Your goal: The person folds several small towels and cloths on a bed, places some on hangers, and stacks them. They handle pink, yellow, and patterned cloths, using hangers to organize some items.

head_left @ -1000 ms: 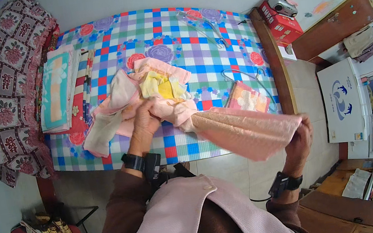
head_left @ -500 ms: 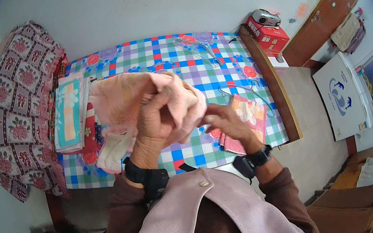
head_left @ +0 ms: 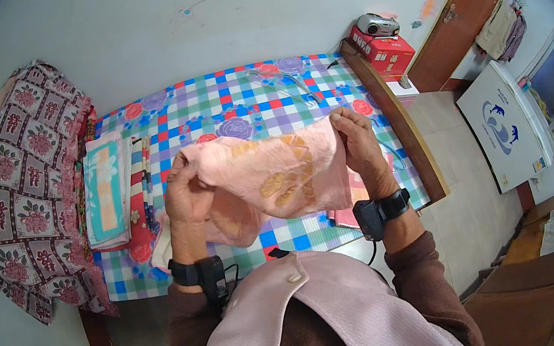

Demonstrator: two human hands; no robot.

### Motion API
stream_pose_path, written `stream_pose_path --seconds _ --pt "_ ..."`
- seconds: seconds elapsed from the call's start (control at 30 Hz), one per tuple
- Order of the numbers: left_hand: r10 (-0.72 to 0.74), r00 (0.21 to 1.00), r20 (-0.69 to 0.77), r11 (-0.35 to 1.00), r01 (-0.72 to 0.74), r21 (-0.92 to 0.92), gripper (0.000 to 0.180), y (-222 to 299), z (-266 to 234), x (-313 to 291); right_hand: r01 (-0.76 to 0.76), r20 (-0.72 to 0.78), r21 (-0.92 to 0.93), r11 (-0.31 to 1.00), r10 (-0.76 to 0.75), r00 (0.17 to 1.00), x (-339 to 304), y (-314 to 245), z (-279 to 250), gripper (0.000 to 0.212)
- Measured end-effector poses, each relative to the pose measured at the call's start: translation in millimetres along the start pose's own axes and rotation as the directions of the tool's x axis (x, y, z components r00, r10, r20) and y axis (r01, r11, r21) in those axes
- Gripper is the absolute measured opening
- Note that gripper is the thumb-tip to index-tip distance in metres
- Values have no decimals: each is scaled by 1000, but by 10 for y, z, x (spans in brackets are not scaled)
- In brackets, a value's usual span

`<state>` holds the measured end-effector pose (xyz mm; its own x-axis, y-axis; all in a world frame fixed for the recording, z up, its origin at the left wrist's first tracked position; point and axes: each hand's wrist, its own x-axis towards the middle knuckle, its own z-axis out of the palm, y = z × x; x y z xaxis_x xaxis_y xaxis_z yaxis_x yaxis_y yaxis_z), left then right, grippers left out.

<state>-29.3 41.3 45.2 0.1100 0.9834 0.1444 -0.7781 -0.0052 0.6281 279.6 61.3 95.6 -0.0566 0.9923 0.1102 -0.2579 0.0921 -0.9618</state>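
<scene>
Pink patterned cloth (head_left: 277,176) held spread, aloft.

folded pale-green striped towel (head_left: 105,195) on checked floral desk (head_left: 223,102) | red cardboard box (head_left: 384,51) at right edge | patterned maroon quilt (head_left: 24,182) at left

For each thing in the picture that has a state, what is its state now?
pink cloth: held up, stretched between both hands.
left hand: closed on one end of the cloth.
right hand: closed on the other end.
folded towels: stacked flat on the checkered table.
red box: closed, small grey device on top.
</scene>
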Motion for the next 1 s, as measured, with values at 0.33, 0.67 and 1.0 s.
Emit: stream_pose_path --seconds 0.33,0.67,1.0 --pt "-226 888 400 814 -53 578 61 -157 633 36 454 748 -493 742 95 657 -9 -541 843 18" --pt "-675 713 192 278 5 960 41 139 157 158 496 544 -810 313 85 835 -38 -1606 363 22" --pt "-126 972 198 -61 -207 976 22 889 28 482 476 546 -797 -372 -107 831 117 -1429 -635 10"
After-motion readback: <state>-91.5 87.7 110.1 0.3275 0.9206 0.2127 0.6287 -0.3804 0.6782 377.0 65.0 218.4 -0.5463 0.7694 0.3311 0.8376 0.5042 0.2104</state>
